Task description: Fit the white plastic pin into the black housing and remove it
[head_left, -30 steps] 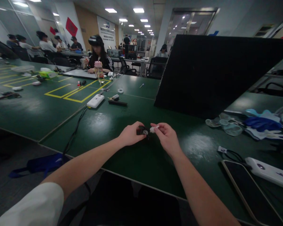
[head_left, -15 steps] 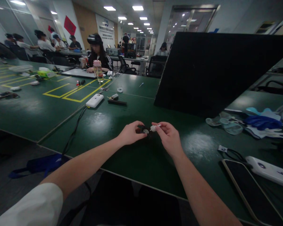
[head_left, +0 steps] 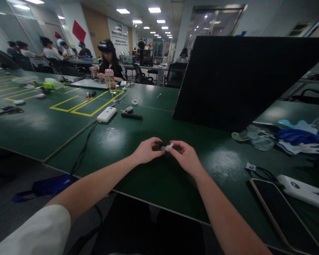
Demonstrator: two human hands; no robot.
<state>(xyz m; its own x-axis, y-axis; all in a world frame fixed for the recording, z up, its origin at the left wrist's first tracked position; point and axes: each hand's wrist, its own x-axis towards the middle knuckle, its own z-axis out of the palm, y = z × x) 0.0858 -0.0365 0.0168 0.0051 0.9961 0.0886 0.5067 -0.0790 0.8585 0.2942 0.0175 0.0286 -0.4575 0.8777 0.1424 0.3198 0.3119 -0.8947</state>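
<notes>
- Apparently, the left hand (head_left: 146, 152) grips a small dark piece (head_left: 161, 145) between thumb and fingers, and its pale round face is turned to the right, perhaps so that this face stays free.
- The right hand (head_left: 186, 154) is closed in a pinch on a small white piece (head_left: 169, 146); it holds this piece just beside the round face, probably for fine control. Whether the two pieces touch, I cannot tell.
- Both pieces are in the hands, above the near middle of the bench (head_left: 138, 177), and the arms come together there, which seems to give a steady position.
- The bench top is dark green and smooth, with a dull shine in places.
- Farther away, slightly left, a metallic-looking cylinder (head_left: 129, 109) lies at a flat dark bar (head_left: 133, 116), perhaps put there to be within reach.
- To the left of them is a white rounded box (head_left: 106, 114), hard and plastic in look, with a black cable (head_left: 86, 140).
- At the far right, a large black panel (head_left: 236, 81) stands tilted, matte and flat.
- On the right lie thin, translucent rounded blades (head_left: 252, 136), soft crumpled gloves (head_left: 297, 137), and, nearer, a smooth dark phone (head_left: 281, 212).
</notes>
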